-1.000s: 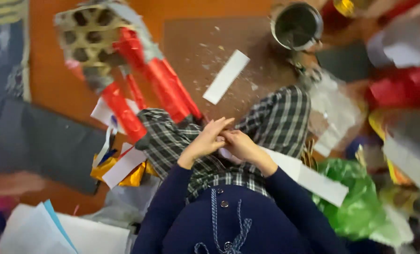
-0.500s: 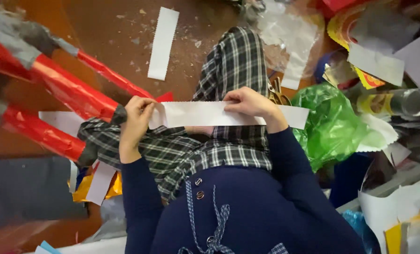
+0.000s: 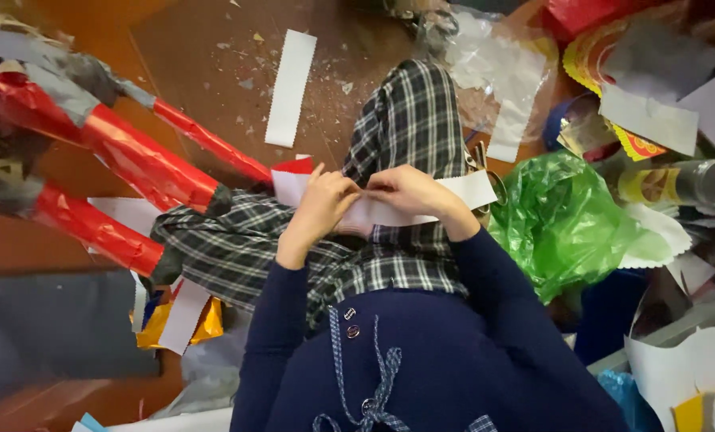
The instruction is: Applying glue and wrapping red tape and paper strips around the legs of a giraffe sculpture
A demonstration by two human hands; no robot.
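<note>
While left hand (image 3: 319, 210), right hand (image 3: 405, 192) pinch one white paper strip (image 3: 389, 210), second strip (image 3: 291, 88) lies apart.

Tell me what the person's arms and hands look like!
Both arms wear long dark navy sleeves that end at the wrists. The left hand and right hand are bare: no gloves, and no rings or watch that I can see.

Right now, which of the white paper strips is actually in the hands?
The long white strip across the lap, pinched by left hand and right hand. The other strip lies untouched on the brown floor.
</note>
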